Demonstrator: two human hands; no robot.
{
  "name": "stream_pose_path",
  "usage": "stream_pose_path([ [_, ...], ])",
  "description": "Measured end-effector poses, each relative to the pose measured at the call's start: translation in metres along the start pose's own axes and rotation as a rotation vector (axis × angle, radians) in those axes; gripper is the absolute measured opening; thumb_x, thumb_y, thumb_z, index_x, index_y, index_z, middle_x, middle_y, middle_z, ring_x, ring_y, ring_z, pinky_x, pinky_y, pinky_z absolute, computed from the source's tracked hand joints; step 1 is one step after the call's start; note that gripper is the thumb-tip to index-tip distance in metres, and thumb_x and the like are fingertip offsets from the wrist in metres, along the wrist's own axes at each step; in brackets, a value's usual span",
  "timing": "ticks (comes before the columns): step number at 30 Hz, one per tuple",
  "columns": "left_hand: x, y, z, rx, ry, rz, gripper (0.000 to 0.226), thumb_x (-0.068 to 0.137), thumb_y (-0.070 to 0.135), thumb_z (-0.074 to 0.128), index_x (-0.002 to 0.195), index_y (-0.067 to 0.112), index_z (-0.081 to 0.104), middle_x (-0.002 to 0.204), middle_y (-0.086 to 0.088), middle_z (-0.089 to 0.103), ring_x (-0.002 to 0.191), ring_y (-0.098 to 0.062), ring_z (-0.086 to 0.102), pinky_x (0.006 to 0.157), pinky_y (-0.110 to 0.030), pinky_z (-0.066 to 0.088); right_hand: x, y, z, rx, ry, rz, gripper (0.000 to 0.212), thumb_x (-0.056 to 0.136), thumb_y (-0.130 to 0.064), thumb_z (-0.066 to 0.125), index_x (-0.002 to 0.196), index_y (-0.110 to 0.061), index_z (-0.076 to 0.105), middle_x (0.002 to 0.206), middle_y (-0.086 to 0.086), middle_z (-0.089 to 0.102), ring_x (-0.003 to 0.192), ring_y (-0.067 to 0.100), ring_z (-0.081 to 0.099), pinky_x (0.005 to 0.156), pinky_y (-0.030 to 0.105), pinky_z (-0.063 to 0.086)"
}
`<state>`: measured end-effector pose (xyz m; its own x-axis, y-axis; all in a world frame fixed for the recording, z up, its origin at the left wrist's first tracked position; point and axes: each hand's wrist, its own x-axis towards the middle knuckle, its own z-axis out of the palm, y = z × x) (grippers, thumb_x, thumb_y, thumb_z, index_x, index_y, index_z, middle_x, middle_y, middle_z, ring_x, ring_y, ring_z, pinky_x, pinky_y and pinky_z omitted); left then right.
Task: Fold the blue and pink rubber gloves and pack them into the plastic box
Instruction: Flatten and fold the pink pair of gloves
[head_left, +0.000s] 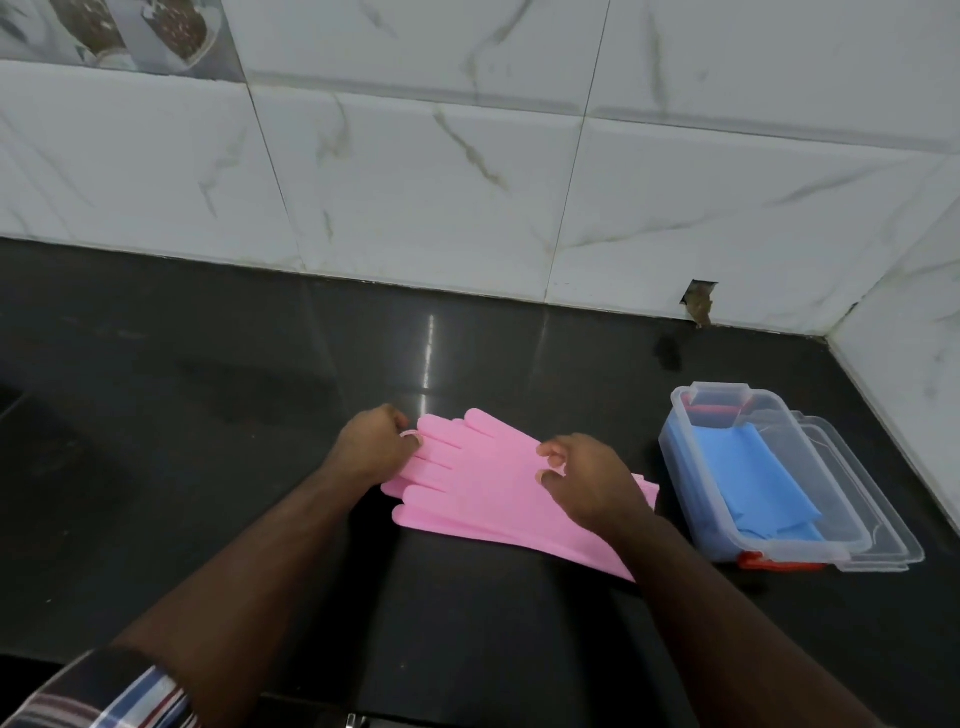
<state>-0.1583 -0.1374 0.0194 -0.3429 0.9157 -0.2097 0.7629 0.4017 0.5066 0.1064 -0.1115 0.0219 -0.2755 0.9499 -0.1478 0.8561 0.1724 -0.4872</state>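
Note:
The pink rubber gloves (483, 478) lie flat and stacked on the black counter, fingers pointing to the upper left. My left hand (371, 447) pinches the glove fingertips at the left end. Over the gloves' middle rests my right hand (587, 480), its fingertips touching the pink rubber and its wrist covering part of the cuffs. To the right stands the clear plastic box (680, 441) with orange clips. Folded blue gloves (763, 473) lie inside it.
The clear lid (878, 519) lies under or beside the box on its right side. A white marbled tile wall (467, 182) runs along the back and right of the black counter (208, 364). A chipped hole in the tile (698, 301) sits behind the box.

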Motion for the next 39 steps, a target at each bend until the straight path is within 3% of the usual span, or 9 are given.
stream_pose_path([
  [7,-0.005,0.004,-0.008,-0.066,0.045,0.025,0.012,0.09,0.023,0.064,0.098,0.018,0.071,0.1,0.001,0.072,0.099,-0.022,0.065,0.08,-0.029,0.047,0.025,-0.014,0.001,-0.03,-0.018,0.017,0.041,0.091,-0.02,0.06,0.132,-0.019,0.059,0.131,0.002,0.063,0.12,0.023,0.058,0.104,0.037,0.045],
  [13,-0.018,-0.002,-0.008,-0.378,0.031,-0.023,0.024,0.087,0.005,0.047,0.084,0.017,0.067,0.084,-0.004,0.073,0.08,-0.025,0.072,0.075,-0.043,0.061,0.033,-0.02,0.005,0.02,0.046,0.003,0.041,0.085,-0.004,0.047,0.117,-0.019,0.067,0.114,0.005,0.065,0.104,0.024,0.062,0.094,0.036,0.05],
  [17,-0.023,-0.005,-0.013,-0.5,0.07,-0.051,0.022,0.09,0.01,0.045,0.084,0.015,0.066,0.08,-0.005,0.072,0.073,-0.027,0.071,0.066,-0.042,0.061,0.03,-0.026,0.006,0.031,0.148,-0.091,0.04,0.09,-0.005,0.043,0.119,-0.02,0.066,0.115,0.004,0.057,0.103,0.023,0.059,0.093,0.035,0.048],
  [22,-0.025,-0.013,-0.016,-0.414,0.081,-0.118,0.021,0.091,0.024,0.046,0.085,0.015,0.065,0.077,-0.01,0.068,0.054,-0.024,0.059,0.055,-0.032,0.049,0.035,-0.039,0.009,-0.085,0.087,-0.187,0.045,0.094,-0.01,0.045,0.133,-0.028,0.058,0.123,0.003,0.058,0.112,0.026,0.058,0.097,0.042,0.048],
  [27,-0.027,-0.027,-0.008,-0.23,-0.022,-0.159,0.008,0.09,0.028,0.055,0.09,0.023,0.061,0.088,-0.002,0.067,0.07,-0.023,0.066,0.058,-0.03,0.055,0.029,-0.031,0.009,-0.148,-0.041,-0.113,0.052,0.091,-0.014,0.053,0.141,-0.027,0.05,0.139,0.002,0.054,0.128,0.026,0.05,0.107,0.046,0.043],
  [31,-0.024,-0.035,-0.001,-0.292,0.018,-0.144,0.013,0.089,0.03,0.064,0.099,0.024,0.058,0.094,-0.001,0.066,0.086,-0.024,0.067,0.075,-0.039,0.059,0.011,-0.012,0.004,-0.024,-0.036,-0.067,0.036,0.086,-0.015,0.061,0.121,-0.021,0.066,0.116,0.002,0.064,0.108,0.02,0.061,0.094,0.032,0.048],
  [35,-0.023,-0.035,0.003,-0.203,0.07,-0.124,0.03,0.089,0.029,0.066,0.118,0.023,0.059,0.114,-0.004,0.062,0.105,-0.025,0.063,0.093,-0.041,0.052,-0.011,0.012,-0.005,0.013,-0.131,-0.009,0.018,0.084,-0.019,0.067,0.098,-0.03,0.069,0.099,-0.009,0.064,0.093,0.009,0.062,0.084,0.026,0.05],
  [37,-0.027,-0.027,0.004,-0.1,0.231,0.007,0.032,0.086,0.025,0.068,0.117,0.024,0.062,0.118,-0.004,0.054,0.107,-0.026,0.059,0.095,-0.04,0.051,-0.021,0.022,-0.011,0.003,-0.152,0.016,0.023,0.084,-0.015,0.068,0.101,-0.03,0.069,0.105,-0.01,0.063,0.093,0.006,0.06,0.085,0.02,0.047],
  [39,-0.035,-0.012,0.004,-0.061,0.26,0.249,0.021,0.085,0.021,0.07,0.105,0.026,0.065,0.107,0.002,0.055,0.097,-0.018,0.057,0.086,-0.035,0.051,-0.028,0.028,-0.018,-0.022,-0.172,0.036,0.032,0.083,-0.008,0.065,0.107,-0.029,0.07,0.111,-0.009,0.063,0.094,0.005,0.057,0.085,0.016,0.042],
])
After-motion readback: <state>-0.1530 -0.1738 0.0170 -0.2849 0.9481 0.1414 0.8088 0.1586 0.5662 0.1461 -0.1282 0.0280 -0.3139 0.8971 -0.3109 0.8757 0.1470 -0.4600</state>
